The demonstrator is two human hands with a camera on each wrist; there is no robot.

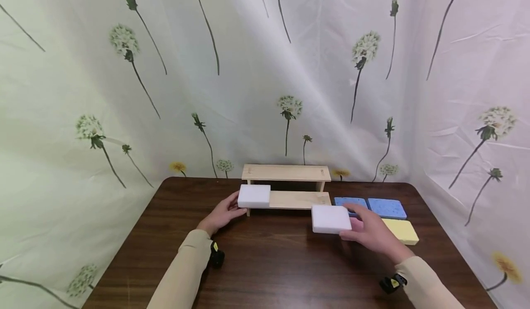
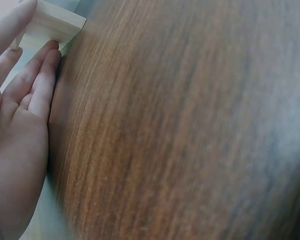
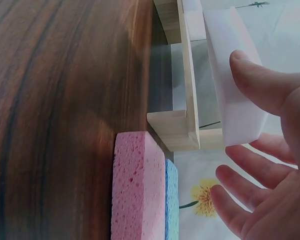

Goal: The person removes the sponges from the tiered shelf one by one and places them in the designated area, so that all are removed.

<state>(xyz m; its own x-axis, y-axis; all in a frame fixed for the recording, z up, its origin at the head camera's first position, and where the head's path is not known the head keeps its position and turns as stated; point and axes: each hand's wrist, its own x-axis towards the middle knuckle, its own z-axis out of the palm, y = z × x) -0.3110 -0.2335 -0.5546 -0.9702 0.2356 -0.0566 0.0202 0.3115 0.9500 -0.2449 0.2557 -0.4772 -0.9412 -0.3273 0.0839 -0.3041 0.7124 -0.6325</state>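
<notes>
My right hand [image 1: 368, 231] pinches a white sponge [image 1: 331, 219] at its right end, thumb on one face and fingers at the other, raised in front of the shelf's right end. In the right wrist view that white sponge [image 3: 235, 80] stands out above the lower board. Another white sponge [image 1: 254, 196] lies on the left end of the small two-tier wooden shelf [image 1: 298, 200]. At its left side is my left hand [image 1: 221, 214], fingertips right by the sponge and board edge. The left wrist view shows the fingers [image 2: 37, 90] mostly straight beside the wooden board [image 2: 55, 22].
Right of the shelf lie two blue sponges [image 1: 387, 208] and a yellow sponge [image 1: 399, 231]. A pink sponge [image 3: 132, 185] sits below my right hand, mostly hidden in the head view. The dark wooden table [image 1: 265, 272] ends at a dandelion-print curtain [image 1: 248, 93].
</notes>
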